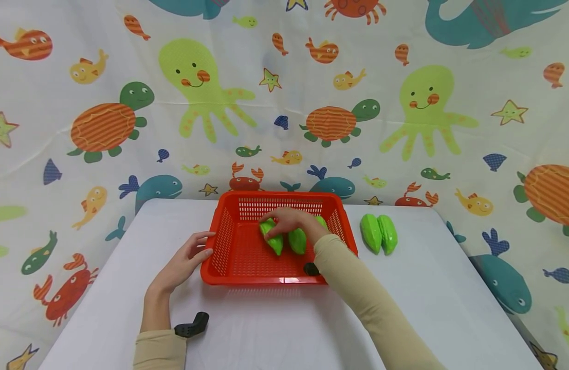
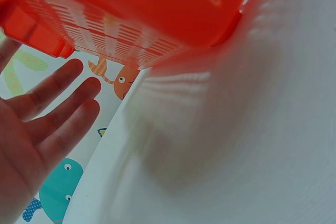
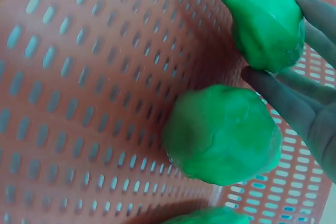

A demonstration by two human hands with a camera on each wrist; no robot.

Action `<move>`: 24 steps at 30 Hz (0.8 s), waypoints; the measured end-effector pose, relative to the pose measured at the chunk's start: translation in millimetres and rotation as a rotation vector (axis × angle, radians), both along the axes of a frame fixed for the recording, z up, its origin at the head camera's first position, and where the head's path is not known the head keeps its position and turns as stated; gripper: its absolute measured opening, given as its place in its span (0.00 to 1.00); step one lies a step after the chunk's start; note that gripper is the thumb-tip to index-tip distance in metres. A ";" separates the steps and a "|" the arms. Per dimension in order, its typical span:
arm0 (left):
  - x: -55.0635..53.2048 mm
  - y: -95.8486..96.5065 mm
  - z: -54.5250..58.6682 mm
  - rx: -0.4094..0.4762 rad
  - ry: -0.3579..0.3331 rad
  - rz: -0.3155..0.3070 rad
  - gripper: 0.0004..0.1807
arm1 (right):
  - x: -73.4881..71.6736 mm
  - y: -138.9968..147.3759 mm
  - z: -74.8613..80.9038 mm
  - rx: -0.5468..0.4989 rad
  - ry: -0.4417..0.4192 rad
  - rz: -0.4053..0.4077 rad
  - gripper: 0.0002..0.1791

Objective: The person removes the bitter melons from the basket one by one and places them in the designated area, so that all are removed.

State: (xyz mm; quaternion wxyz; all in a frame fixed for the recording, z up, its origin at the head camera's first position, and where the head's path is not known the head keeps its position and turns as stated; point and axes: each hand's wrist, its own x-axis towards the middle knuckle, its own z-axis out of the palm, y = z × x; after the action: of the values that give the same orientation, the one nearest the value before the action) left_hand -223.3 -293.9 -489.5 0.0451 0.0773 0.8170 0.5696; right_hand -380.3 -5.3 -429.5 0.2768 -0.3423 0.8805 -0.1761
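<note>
A ridged green fruit (image 1: 274, 244) is inside the red basket (image 1: 261, 281), pinched between the thumb and fingers of the right hand (image 1: 290, 220); whether it touches the basket's floor I cannot tell. Just beside it, toward the basket's right, sits a second green fruit (image 1: 297, 243), with a third (image 1: 322, 221) partly hidden behind the right wrist. The left hand (image 1: 184, 262) is at the basket's left rim, its fingers spread and fairly straight. The basket stands on the white worktop (image 1: 265, 334). Right of it, two more green fruits (image 1: 370, 233) lie side by side, before a sea-animal backdrop (image 1: 247, 46).
</note>
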 end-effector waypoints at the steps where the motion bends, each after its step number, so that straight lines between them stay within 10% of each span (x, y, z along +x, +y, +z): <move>1: 0.0 0.2 0.1 0.001 -0.001 -0.001 0.29 | -0.6 1.1 0.6 -0.009 0.000 -0.002 0.32; 13: 1.8 0.5 0.9 0.003 -0.003 0.007 0.29 | -5.7 18.2 20.3 -0.221 -0.075 -0.064 0.30; 24: 0.9 0.0 1.3 0.000 -0.004 0.001 0.30 | 3.3 42.7 35.6 -0.368 -0.121 -0.315 0.32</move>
State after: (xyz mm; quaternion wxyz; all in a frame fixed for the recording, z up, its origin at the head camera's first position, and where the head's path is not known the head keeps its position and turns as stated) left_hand -222.4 -293.9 -488.2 0.0465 0.0754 0.8170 0.5698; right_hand -377.1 37.3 -393.9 0.2312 -0.2344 0.8578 -0.3947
